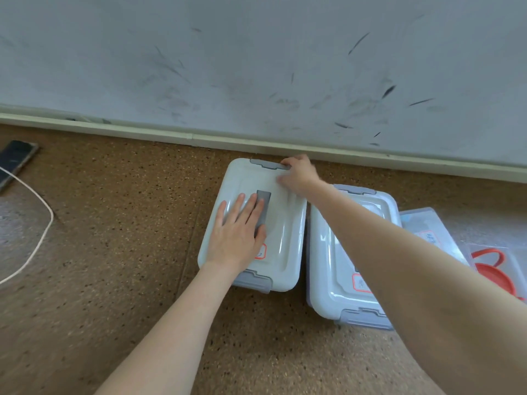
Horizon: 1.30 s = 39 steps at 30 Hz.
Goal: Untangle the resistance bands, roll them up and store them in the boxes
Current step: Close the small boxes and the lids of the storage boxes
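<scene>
1. Looks pretty close to the end. The left box (285, 223) sits on the floor (114, 252) by the wall with its lid on, and the second box (328, 266) right beside it, touching or nearly so, is lidded too.

2. The left hand (236, 235) lies flat on the left box's lid, fingers straight and a bit spread, pressing down next to the grey handle (263, 208) in the middle.

3. The right hand (298, 175) reaches over to the far grey latch (269, 164). Its fingers curl over the latch end, so my guess is it's being snapped shut (or popped open, honestly can't say which).

4. What's left: a red band (493, 266) lies off to the right in or on something clear (427, 226), maybe a third box or lid. Hard to say if it's rolled properly or stored yet. I can't see inside the two white boxes either.

5. Labels: each white lid has a small red-bordered sticker (261, 251), and the clear piece has one with red writing. All too small or blurry to read, and no brand shows.
</scene>
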Each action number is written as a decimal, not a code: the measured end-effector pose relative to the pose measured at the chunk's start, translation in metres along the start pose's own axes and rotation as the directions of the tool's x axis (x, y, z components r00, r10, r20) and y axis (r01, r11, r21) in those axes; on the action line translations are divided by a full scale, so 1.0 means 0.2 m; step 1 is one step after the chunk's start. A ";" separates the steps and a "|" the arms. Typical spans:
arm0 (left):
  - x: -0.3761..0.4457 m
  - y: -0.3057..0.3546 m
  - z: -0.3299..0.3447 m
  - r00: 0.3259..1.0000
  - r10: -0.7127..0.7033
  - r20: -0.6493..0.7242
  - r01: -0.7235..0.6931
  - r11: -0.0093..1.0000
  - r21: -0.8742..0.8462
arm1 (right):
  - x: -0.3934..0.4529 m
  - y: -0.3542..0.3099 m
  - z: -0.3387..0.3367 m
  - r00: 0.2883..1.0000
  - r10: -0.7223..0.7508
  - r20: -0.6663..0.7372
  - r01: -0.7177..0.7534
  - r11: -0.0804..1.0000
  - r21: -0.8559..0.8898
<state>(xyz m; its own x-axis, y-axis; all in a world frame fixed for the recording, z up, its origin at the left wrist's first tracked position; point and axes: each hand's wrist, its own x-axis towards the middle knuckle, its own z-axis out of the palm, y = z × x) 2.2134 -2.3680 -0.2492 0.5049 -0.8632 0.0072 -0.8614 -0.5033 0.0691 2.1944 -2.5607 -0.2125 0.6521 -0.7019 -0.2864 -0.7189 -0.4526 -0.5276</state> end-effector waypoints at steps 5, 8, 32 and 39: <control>0.00 -0.01 0.01 1.000 -0.018 -0.020 0.016 0.998 -0.068 | -0.26 0.03 0.13 0.996 0.001 -0.090 0.009 0.994 0.111; -0.02 -0.01 -0.03 0.960 -0.282 -0.003 0.278 0.948 -0.157 | -0.58 0.04 0.25 0.997 0.081 -0.002 -0.076 0.948 0.309; -0.34 0.63 -0.65 0.916 -0.231 0.327 0.384 0.275 -0.881 | -1.29 0.58 -0.57 0.935 0.334 -0.116 -0.121 0.611 0.782; -0.68 0.87 -0.45 0.838 -0.129 0.530 0.510 -0.158 -0.845 | -1.59 0.73 -0.17 0.860 0.438 0.261 -0.371 0.186 0.910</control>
<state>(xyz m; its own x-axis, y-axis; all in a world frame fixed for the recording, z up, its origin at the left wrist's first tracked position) 1.9999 -2.3351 -0.1487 0.5046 -0.6803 -0.5316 0.4412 -0.3260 0.8361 1.8731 -2.4219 -0.1710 0.3092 -0.6582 -0.6864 -0.1566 0.6767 -0.7194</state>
